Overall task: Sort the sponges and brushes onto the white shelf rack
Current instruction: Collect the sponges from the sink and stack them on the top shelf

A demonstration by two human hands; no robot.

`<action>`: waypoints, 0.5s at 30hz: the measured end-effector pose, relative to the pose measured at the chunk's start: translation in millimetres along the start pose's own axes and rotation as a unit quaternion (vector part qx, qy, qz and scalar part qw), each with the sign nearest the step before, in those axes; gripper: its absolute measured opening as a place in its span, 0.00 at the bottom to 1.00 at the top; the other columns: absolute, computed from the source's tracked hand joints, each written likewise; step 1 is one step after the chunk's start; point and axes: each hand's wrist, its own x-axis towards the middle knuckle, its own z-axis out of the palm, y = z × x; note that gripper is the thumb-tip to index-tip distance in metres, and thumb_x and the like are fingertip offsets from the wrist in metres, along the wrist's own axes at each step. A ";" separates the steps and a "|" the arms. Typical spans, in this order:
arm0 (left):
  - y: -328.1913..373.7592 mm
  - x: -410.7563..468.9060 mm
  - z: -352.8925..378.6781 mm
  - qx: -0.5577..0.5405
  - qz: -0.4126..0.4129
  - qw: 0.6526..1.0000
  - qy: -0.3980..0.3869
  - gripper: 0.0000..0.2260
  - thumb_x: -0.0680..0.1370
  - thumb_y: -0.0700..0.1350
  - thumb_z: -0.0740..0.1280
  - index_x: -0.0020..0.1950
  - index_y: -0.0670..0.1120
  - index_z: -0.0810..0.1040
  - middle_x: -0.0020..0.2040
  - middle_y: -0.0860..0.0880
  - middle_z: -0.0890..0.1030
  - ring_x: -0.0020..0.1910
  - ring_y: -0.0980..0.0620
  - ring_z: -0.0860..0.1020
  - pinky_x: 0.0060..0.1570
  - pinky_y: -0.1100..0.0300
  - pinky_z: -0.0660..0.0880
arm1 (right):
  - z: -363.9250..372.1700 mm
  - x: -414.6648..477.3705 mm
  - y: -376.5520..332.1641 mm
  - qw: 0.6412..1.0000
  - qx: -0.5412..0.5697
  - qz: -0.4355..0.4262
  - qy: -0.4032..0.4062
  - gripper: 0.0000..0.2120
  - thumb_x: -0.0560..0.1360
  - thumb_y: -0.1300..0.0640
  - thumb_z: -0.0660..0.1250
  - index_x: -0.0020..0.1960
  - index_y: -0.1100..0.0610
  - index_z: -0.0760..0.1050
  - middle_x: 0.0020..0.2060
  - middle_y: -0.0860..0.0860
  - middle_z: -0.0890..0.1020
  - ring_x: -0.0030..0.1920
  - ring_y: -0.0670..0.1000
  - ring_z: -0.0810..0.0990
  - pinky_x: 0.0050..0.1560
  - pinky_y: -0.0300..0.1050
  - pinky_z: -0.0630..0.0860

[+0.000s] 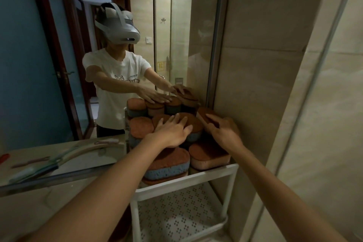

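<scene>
rust-orange sponges [169,161] with blue or pink undersides fill the top tier of the white shelf rack [216,172], packed side by side and some stacked in two layers. the left hand [172,129] lies flat on a round-ended sponge in the middle of the pile, fingers straight and spread apart, pressing down and gripping nothing. the right hand [224,131] reaches to the back right sponge [204,114], which leans against the tiled wall; its fingers are lightly bent and rest on the sponge's top, and nothing shows them wrapped round it. the mirror [29,65] behind the rack repeats the same pose, both palms down on the pile.

judging by how things lie, the sponge half of the job looks nearly done: every sponge in view is on the rack, and the hands seem to be patting the pile level or nudging the tilted one into line. the brush half looks untouched. several brushes [78,153] lie on the counter [59,188] to the left, well apart from the rack, among them a long curved-handled one, a pale bristled one near the mirror and a blue-green one near the front edge. the rack's lower tier [176,212], a perforated white shelf, holds nothing in the part visible, so that is likely where the brushes could go.
</scene>
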 end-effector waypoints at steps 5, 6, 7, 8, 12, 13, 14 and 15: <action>-0.2 0.6 1.5 0.010 -0.008 1.000 -0.013 0.26 0.82 0.56 0.42 0.78 0.49 0.44 0.79 0.47 0.42 0.78 0.49 0.42 0.74 0.47 0.41 | -0.2 -8.3 -0.3 0.994 -0.090 -0.020 -0.049 0.20 0.78 0.48 0.58 0.70 0.42 0.64 0.72 0.58 0.60 0.71 0.58 0.61 0.68 0.51 0.63; -0.3 0.5 2.1 0.013 -0.008 1.000 -0.014 0.26 0.82 0.56 0.42 0.78 0.49 0.44 0.79 0.47 0.42 0.78 0.49 0.42 0.74 0.47 0.41 | -1.5 -8.6 -1.0 0.993 -0.103 -0.025 -0.053 0.21 0.78 0.48 0.58 0.70 0.42 0.63 0.72 0.58 0.59 0.71 0.58 0.60 0.68 0.51 0.63; -0.4 1.0 2.6 0.016 -0.006 1.000 -0.015 0.26 0.82 0.56 0.42 0.78 0.49 0.44 0.79 0.47 0.42 0.78 0.49 0.42 0.74 0.47 0.40 | -2.9 -8.9 -2.4 0.991 -0.117 -0.028 -0.057 0.21 0.78 0.47 0.58 0.71 0.42 0.63 0.72 0.58 0.59 0.71 0.59 0.60 0.68 0.51 0.63; -0.6 1.5 2.6 0.017 -0.005 1.000 -0.016 0.26 0.82 0.56 0.42 0.78 0.49 0.44 0.79 0.47 0.41 0.78 0.49 0.42 0.74 0.47 0.40 | -3.8 -9.7 -4.4 0.988 -0.136 -0.031 -0.063 0.22 0.78 0.47 0.58 0.71 0.42 0.62 0.72 0.58 0.59 0.71 0.59 0.60 0.68 0.51 0.62; -0.3 2.9 2.9 0.021 -0.003 1.000 -0.014 0.25 0.82 0.56 0.42 0.78 0.48 0.44 0.79 0.47 0.42 0.78 0.50 0.42 0.74 0.47 0.40 | -3.8 -15.3 -11.8 0.975 -0.210 -0.054 -0.053 0.23 0.78 0.48 0.57 0.73 0.45 0.60 0.73 0.56 0.57 0.72 0.59 0.56 0.68 0.52 0.61; -0.4 2.9 2.6 0.021 -0.002 1.000 -0.012 0.25 0.82 0.56 0.42 0.78 0.48 0.44 0.79 0.47 0.42 0.78 0.50 0.42 0.74 0.47 0.41 | -4.0 -16.5 -13.1 0.974 -0.212 -0.054 -0.055 0.23 0.78 0.48 0.56 0.73 0.45 0.60 0.73 0.56 0.57 0.72 0.59 0.56 0.69 0.52 0.60; -0.5 3.1 0.9 0.017 -0.002 1.000 -0.011 0.25 0.82 0.56 0.43 0.78 0.48 0.44 0.79 0.47 0.42 0.78 0.49 0.43 0.74 0.47 0.41 | -5.3 -16.9 -14.7 0.974 -0.209 -0.050 -0.064 0.23 0.78 0.48 0.55 0.73 0.46 0.59 0.73 0.55 0.57 0.72 0.59 0.56 0.70 0.53 0.58; -1.4 4.4 -0.8 0.006 -0.001 1.000 -0.012 0.25 0.82 0.55 0.43 0.78 0.48 0.45 0.79 0.47 0.43 0.78 0.49 0.44 0.75 0.47 0.42 | -7.1 -16.5 -16.2 0.975 -0.206 -0.045 -0.074 0.23 0.79 0.48 0.54 0.73 0.46 0.59 0.74 0.55 0.57 0.73 0.58 0.55 0.71 0.54 0.57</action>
